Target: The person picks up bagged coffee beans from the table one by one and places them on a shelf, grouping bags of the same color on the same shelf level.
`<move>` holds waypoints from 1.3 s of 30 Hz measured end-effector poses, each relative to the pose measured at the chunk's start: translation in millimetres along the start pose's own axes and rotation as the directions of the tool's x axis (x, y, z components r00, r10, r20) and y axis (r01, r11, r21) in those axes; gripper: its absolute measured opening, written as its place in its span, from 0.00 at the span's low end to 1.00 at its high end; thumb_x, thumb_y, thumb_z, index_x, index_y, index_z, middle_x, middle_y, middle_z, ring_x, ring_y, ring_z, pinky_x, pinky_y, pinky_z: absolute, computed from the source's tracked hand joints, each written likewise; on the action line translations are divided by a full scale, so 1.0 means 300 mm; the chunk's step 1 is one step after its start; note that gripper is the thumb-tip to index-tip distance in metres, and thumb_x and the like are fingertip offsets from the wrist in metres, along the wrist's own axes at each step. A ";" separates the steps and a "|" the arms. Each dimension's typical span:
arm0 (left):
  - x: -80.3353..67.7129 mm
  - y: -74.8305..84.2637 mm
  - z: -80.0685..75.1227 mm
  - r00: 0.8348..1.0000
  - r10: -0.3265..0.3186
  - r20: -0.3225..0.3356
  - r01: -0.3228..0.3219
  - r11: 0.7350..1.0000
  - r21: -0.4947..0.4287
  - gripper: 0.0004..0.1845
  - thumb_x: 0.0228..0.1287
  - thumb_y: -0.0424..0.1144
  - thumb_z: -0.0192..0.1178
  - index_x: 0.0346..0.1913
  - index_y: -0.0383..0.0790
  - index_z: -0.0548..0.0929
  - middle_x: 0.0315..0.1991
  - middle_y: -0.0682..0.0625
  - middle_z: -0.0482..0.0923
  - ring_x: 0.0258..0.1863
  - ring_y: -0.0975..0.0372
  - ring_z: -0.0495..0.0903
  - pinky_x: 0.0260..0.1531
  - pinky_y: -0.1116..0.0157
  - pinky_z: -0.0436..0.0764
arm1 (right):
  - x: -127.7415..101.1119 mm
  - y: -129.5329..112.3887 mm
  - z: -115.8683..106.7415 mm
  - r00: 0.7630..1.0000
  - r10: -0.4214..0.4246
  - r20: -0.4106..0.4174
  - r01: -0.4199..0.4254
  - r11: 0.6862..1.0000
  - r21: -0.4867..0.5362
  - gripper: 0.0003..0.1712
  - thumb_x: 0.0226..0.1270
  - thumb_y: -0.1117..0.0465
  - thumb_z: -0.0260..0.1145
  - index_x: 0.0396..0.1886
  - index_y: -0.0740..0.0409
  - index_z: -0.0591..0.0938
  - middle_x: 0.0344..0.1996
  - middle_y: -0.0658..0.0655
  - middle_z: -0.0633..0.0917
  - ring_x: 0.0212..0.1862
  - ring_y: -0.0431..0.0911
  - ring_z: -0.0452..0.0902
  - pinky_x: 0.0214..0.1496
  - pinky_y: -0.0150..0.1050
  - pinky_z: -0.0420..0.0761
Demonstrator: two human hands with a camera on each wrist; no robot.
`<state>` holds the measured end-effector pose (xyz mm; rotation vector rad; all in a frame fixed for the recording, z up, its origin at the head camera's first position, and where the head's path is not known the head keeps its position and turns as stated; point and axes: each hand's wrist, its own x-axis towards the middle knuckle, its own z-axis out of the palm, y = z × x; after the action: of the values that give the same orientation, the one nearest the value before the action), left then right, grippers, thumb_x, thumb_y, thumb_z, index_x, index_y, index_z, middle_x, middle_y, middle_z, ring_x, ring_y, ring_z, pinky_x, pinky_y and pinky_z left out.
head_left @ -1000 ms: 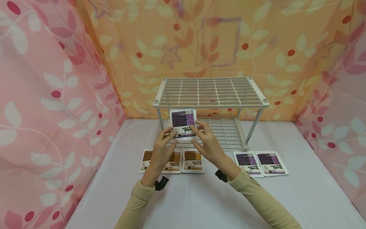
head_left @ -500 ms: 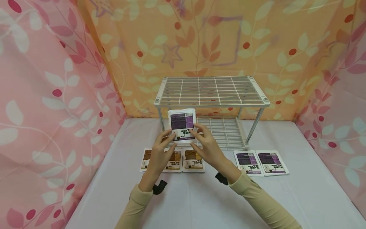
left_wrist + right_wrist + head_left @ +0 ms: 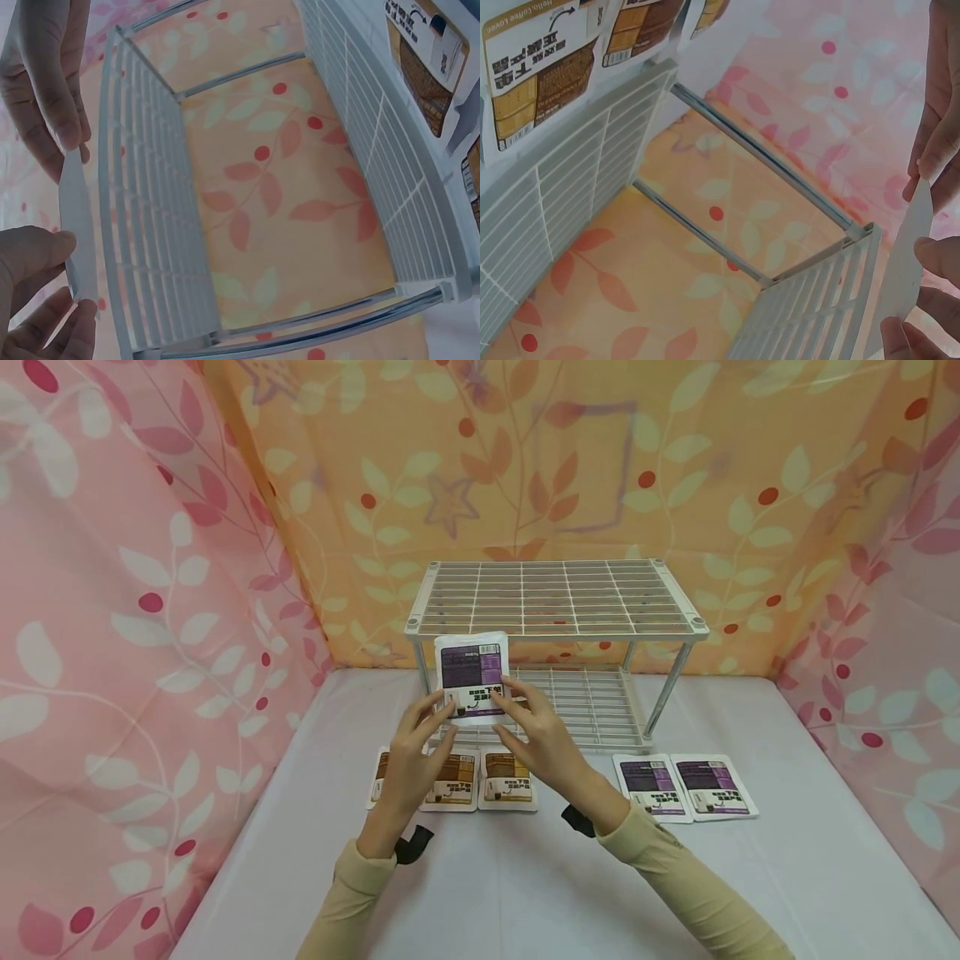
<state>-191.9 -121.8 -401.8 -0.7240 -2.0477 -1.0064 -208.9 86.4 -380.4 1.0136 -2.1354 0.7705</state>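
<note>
Left grip (image 3: 411,753), right grip (image 3: 546,737), packet (image 3: 472,665) pinched

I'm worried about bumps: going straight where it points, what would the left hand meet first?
Beyond the purple packet it holds, the left hand would probably first meet the upper shelf's front edge, though depth is unclear.

glossy metal posts (image 3: 769,160), 2 matt plastic-looking shelves (image 3: 555,637), smooth-faced packet (image 3: 471,666), creased cloth backdrop (image 3: 517,460)

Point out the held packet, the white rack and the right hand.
Held packet (image 3: 471,673): head view, on its purple printed panel.
White rack (image 3: 570,636): head view, on its top shelf's front rail.
Right hand (image 3: 545,731): head view, on the back of the hand.
</note>
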 end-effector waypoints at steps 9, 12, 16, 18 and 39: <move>0.058 -0.018 -0.012 0.999 0.034 0.007 -0.035 0.997 0.062 0.20 0.57 0.26 0.61 0.55 0.33 0.78 0.60 0.39 0.70 0.59 0.51 0.69 0.59 0.58 0.71 | 0.045 0.014 -0.002 1.000 -0.024 -0.020 0.023 0.998 -0.052 0.26 0.56 0.66 0.69 0.56 0.64 0.77 0.58 0.65 0.72 0.55 0.54 0.71 0.52 0.42 0.78; 0.078 -0.032 -0.015 0.999 0.041 0.001 -0.041 0.997 0.062 0.20 0.58 0.27 0.60 0.55 0.33 0.77 0.60 0.40 0.70 0.59 0.50 0.70 0.57 0.57 0.73 | 0.062 0.021 -0.001 0.999 -0.032 -0.025 0.030 0.998 -0.055 0.25 0.58 0.66 0.67 0.56 0.64 0.77 0.59 0.65 0.72 0.57 0.54 0.70 0.55 0.43 0.77; 0.103 -0.047 -0.021 0.999 0.054 -0.003 -0.054 0.996 0.069 0.20 0.59 0.28 0.60 0.56 0.33 0.77 0.60 0.39 0.70 0.59 0.50 0.71 0.53 0.56 0.76 | 0.085 0.031 -0.003 0.999 -0.042 -0.027 0.040 0.997 -0.067 0.22 0.61 0.65 0.65 0.56 0.63 0.77 0.59 0.65 0.72 0.59 0.55 0.70 0.58 0.45 0.75; 0.116 -0.052 -0.025 0.998 0.060 -0.001 -0.060 0.995 0.076 0.20 0.59 0.28 0.60 0.56 0.33 0.77 0.60 0.39 0.71 0.59 0.49 0.71 0.53 0.56 0.76 | 0.097 0.036 -0.005 0.999 -0.044 -0.026 0.042 0.996 -0.079 0.22 0.62 0.65 0.63 0.56 0.63 0.77 0.59 0.65 0.73 0.59 0.55 0.70 0.58 0.45 0.75; 0.267 -0.140 -0.026 0.992 0.125 0.021 -0.127 0.984 0.128 0.19 0.63 0.30 0.57 0.57 0.34 0.76 0.59 0.39 0.71 0.60 0.50 0.70 0.56 0.57 0.74 | 0.226 0.100 0.010 0.998 -0.041 -0.039 0.036 0.992 -0.120 0.19 0.67 0.65 0.58 0.57 0.63 0.77 0.57 0.66 0.75 0.55 0.55 0.74 0.56 0.43 0.76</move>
<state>-265.9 -137.8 -351.7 -0.7830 -2.0293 -0.7920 -267.9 70.3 -338.4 0.9647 -2.0938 0.6318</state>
